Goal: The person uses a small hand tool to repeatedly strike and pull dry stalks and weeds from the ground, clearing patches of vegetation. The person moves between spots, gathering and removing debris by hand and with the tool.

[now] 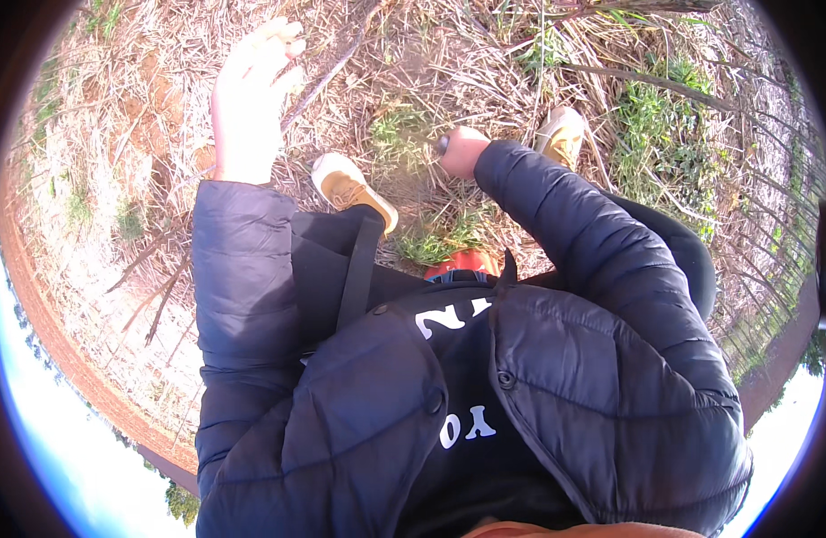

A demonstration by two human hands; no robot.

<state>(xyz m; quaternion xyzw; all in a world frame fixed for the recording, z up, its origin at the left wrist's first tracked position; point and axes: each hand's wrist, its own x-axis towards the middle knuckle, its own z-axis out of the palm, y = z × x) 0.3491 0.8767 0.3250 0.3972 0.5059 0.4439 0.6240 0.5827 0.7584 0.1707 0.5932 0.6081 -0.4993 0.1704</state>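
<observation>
My left hand [257, 84] is raised ahead on the left, above dry straw, with its fingers apart and lightly bent. Strong sunlight washes it out, and I see nothing held in it. My right hand [465, 152] is closed in a fist around a tool with a grey rounded end [442, 144]; the rest of the tool is hidden or blurred, so its kind is unclear. That fist is low, between my two tan shoes, nearer the right shoe [562, 134]. The left shoe [349, 188] rests on straw below my left hand.
Dry straw [413, 74] covers the ground, with green grass tufts [396, 131] among it. A thin stick [332, 74] slants beside my left hand. A long dry stalk [655, 81] lies at the right. Something red [467, 262] shows between my legs.
</observation>
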